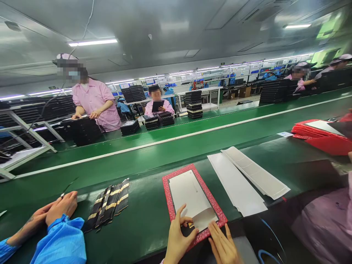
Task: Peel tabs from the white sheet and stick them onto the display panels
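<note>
A flat dark panel covered by a pale sheet (185, 189) lies on a red bubble-wrap pouch (168, 189) at the near edge of the bench. The lower part of the sheet bows upward, and dark surface with a small yellow label shows at the lower left corner. My left hand (177, 234) is over that corner, thumb and fingers curled with a gap between them around the label. At the lower right corner, my right hand (223, 244) has its fingers together on the sheet's edge; its thumb is partly hidden.
White strips of sheet (238, 183) lie to the right, with stacked red pouches (320, 134) beyond. Black-and-gold strips (111, 201) lie left, beside a co-worker's hands (62, 207) in blue sleeves. A green conveyor (154, 154) runs across; people in pink stand or sit behind black stacks (194, 104).
</note>
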The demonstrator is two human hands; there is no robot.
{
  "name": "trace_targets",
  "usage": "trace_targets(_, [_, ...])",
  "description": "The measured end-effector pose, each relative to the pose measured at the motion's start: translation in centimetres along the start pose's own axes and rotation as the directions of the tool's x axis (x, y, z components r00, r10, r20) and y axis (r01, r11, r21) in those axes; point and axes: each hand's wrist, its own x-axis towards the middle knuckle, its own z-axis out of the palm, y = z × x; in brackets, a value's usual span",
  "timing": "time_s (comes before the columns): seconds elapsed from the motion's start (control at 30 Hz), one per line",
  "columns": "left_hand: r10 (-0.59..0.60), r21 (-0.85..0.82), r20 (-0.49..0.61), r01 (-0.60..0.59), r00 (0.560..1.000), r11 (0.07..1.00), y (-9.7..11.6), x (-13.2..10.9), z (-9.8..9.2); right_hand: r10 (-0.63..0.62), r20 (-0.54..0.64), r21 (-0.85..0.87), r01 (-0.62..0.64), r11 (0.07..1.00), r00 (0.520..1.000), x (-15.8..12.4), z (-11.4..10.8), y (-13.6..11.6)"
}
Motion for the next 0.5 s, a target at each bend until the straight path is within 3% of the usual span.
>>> trace_targets(0.17, [0.009, -0.047, 0.04, -0.007, 0.999, 0.999, -0.2, 0.0, -0.3, 0.092, -0.246, 0.165, -0.052, 0.985, 0.965, 1.1, 2.9, -3.6])
trace_targets(0.27, [0.025, -0.088, 0.065, -0.019, 0.998, 0.996, -0.2, 0.0, -0.5, 0.089, -0.248, 0.201, -0.038, 0.979, 0.965, 1.7, 2.9, -3.9])
trace_targets(0.33, [0.029, -0.099, 0.065, -0.023, 0.997, 0.995, -0.2, 0.0, -0.5, 0.025, -0.188, 0.182, 0.01, 0.983, 0.982, 1.9, 1.8, -2.6])
trace_targets(0.5, [0.02, -0.076, 0.035, -0.017, 0.999, 0.997, -0.2, -0.1, -0.5, -0.061, 0.115, -0.01, 0.062, 0.998, 0.991, 1.4, -1.9, 2.4])
